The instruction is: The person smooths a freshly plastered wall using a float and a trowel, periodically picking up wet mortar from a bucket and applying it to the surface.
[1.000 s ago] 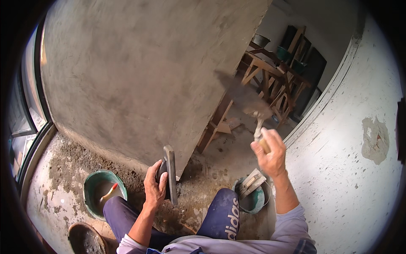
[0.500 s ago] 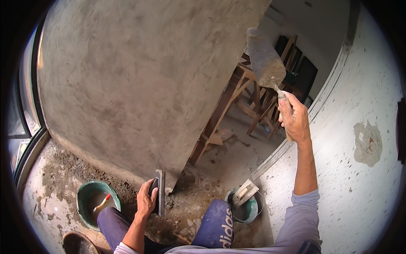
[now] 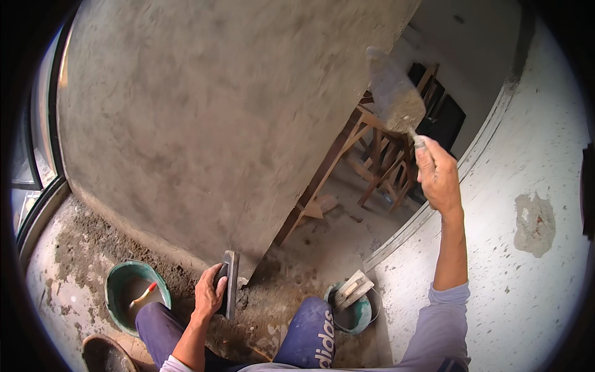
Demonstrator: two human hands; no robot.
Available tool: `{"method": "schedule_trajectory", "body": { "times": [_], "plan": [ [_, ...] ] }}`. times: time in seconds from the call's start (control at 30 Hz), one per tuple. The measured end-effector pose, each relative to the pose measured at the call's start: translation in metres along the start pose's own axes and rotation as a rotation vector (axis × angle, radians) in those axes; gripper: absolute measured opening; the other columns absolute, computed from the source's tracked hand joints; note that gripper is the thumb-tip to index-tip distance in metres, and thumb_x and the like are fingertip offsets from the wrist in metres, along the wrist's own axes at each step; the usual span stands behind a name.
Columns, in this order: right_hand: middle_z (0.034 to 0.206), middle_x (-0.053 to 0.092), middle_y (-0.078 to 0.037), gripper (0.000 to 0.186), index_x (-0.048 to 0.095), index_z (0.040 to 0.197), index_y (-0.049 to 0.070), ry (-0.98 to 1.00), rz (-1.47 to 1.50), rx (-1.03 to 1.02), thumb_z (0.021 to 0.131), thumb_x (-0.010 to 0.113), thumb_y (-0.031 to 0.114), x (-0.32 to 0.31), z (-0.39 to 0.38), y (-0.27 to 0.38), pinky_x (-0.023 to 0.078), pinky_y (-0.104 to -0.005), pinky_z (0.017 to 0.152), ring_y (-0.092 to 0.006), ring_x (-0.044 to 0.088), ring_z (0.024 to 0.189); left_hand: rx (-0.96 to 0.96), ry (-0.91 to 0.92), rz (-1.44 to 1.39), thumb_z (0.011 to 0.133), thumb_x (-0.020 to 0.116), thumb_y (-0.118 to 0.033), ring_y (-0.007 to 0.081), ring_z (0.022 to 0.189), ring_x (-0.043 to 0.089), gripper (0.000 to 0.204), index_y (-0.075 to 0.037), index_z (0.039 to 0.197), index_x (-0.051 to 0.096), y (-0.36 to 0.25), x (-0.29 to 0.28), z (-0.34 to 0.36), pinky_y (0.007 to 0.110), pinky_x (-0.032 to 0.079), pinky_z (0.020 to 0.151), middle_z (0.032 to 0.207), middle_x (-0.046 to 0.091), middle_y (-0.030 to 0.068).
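Note:
My right hand is raised at the right, wrapped round the handle of a pointing-up trowel, whose slightly blurred blade, smeared with mortar, is at or in front of the edge of the grey plastered wall. Low in the view, my left hand grips a dark float with a grey edge, held upright beside the bottom corner of that wall.
A green basin holds liquid and a red-tipped brush. A green bucket carries another float. A brown basin sits lower left. Wooden trestles stand beyond the opening, beside a speckled white wall. A window is left.
My right hand and trowel have risen and moved right, with little movement in the last half second. My left hand and float have moved down and slightly left.

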State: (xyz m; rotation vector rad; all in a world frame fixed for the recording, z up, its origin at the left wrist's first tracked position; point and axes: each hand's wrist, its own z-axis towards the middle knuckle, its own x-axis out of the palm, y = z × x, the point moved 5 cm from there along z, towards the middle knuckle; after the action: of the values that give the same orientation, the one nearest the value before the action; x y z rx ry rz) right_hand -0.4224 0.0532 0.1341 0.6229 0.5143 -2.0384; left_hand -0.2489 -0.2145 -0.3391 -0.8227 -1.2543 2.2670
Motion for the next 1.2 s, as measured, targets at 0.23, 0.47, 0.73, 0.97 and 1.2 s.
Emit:
{"method": "schedule_trajectory", "body": {
  "times": [0.23,0.47,0.73,0.97,1.2],
  "plan": [
    [0.083,0.064,-0.012,0.036,0.064,0.115,-0.002,-0.065,0.109,0.192,0.108,0.045,0.028,-0.014,0.029,-0.013,0.051,-0.0322,0.057,-0.0178,0.062,0.060,-0.002,0.009,-0.002,0.096,0.063,-0.019,0.0403,0.115,0.063,0.041,0.000,0.131,0.059,0.012,0.005,0.000,0.043,0.048,0.101,0.123,0.065,0.0247],
    [0.083,0.055,-0.008,0.048,0.052,0.127,-0.007,0.104,1.485,0.490,0.109,0.040,0.036,0.050,0.017,0.008,0.048,-0.0261,0.043,-0.0105,0.051,0.056,-0.061,-0.008,-0.028,0.097,0.061,-0.017,0.0392,0.115,0.064,0.038,0.000,0.131,0.059,0.023,0.006,0.004,0.042,0.049,0.101,0.123,0.065,0.0251],
    [0.085,0.054,-0.005,0.047,0.053,0.123,-0.001,0.218,1.749,0.648,0.110,0.035,0.041,0.117,-0.028,0.043,0.046,-0.0280,0.045,-0.0110,0.050,0.056,0.008,-0.026,0.014,0.097,0.060,-0.018,0.0399,0.115,0.063,0.038,0.001,0.130,0.059,0.024,0.005,0.000,0.043,0.048,0.100,0.122,0.066,0.0251],
    [0.077,0.055,-0.006,0.044,0.054,0.124,0.000,0.040,1.085,0.530,0.110,0.039,0.038,0.085,-0.072,0.014,0.046,-0.0263,0.042,-0.0127,0.054,0.051,-0.033,-0.024,0.008,0.098,0.059,-0.018,0.0389,0.115,0.064,0.038,0.001,0.130,0.059,0.020,0.000,0.001,0.043,0.048,0.100,0.121,0.066,0.0250],
    [0.088,0.065,-0.021,0.035,0.060,0.120,0.000,-0.140,0.045,-0.007,0.108,0.047,0.030,0.004,0.022,-0.024,0.051,-0.0423,0.077,-0.0339,0.066,0.082,-0.032,-0.026,0.023,0.097,0.061,-0.019,0.0416,0.114,0.063,0.036,-0.001,0.129,0.061,0.025,0.006,0.000,0.045,0.050,0.099,0.122,0.065,0.0246]
  ]
}}
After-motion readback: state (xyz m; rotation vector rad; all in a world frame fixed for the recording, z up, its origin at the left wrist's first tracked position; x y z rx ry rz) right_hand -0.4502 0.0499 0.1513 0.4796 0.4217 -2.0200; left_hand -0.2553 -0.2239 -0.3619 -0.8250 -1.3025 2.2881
